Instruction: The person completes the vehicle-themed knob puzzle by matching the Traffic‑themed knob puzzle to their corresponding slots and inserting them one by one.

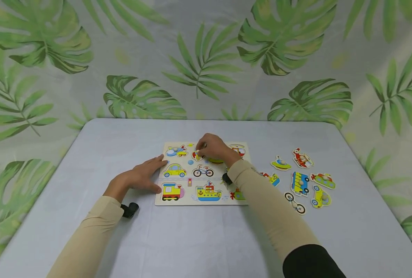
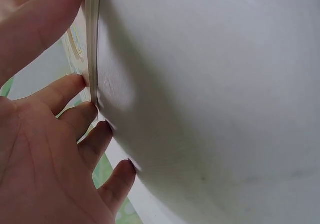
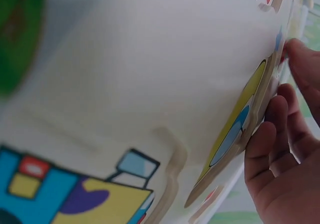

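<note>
A flat wooden puzzle board (image 1: 188, 197) with vehicle pictures lies on the table. My right hand (image 1: 214, 147) is over its upper middle. Thumb and fingertips there pinch a small red and yellow puzzle piece (image 1: 198, 156), mostly covered by the fingers. In the right wrist view, the right hand (image 3: 287, 169) is beside the yellow and blue recess (image 3: 235, 126) in the board. My left hand (image 1: 141, 175) touches the board's left edge with spread fingers. The left wrist view shows the left hand (image 2: 45, 149) with its thumb and fingertips against the board's edge (image 2: 92, 49).
Several loose knobbed pieces lie right of the board: a flying saucer (image 1: 280, 163), a helicopter (image 1: 302, 158), a bus (image 1: 299, 183), a submarine (image 1: 323, 180), a car (image 1: 320, 197) and a bicycle (image 1: 294, 203). A ship piece (image 1: 272, 179) is partly behind the right sleeve (image 1: 265, 197).
</note>
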`<state>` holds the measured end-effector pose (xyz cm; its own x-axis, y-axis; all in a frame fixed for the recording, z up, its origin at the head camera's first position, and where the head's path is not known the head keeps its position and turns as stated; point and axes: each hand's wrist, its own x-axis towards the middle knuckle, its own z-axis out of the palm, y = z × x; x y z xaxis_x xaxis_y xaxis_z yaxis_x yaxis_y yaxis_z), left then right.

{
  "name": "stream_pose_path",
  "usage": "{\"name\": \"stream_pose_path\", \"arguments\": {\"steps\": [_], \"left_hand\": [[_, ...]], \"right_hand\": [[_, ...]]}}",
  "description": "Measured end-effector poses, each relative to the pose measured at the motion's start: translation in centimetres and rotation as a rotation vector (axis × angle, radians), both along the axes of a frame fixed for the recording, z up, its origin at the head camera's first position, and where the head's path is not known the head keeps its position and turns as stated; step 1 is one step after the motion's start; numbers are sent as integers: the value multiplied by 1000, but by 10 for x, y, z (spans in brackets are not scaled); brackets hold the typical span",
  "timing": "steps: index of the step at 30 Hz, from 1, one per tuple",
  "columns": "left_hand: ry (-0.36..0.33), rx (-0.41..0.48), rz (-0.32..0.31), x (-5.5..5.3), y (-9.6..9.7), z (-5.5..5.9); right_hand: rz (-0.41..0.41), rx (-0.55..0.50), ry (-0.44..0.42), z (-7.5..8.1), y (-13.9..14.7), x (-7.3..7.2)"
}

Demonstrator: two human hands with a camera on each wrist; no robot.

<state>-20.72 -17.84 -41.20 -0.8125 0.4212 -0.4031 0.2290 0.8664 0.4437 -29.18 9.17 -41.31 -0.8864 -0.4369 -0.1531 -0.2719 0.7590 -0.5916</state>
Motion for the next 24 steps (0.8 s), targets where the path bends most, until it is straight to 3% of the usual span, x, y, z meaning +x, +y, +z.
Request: {"name": "stream_pose_path", "arguments": {"steps": [15, 22, 24], "left_hand": [[15, 3, -24, 1, -1, -1], [10, -4, -27, 1, -3, 0], [8, -9, -26, 2, -3, 1]], "right_hand": [[11, 68, 2, -3, -1, -3], [94, 44, -95, 17, 16, -3], [114, 63, -85, 24, 29, -3]]}}
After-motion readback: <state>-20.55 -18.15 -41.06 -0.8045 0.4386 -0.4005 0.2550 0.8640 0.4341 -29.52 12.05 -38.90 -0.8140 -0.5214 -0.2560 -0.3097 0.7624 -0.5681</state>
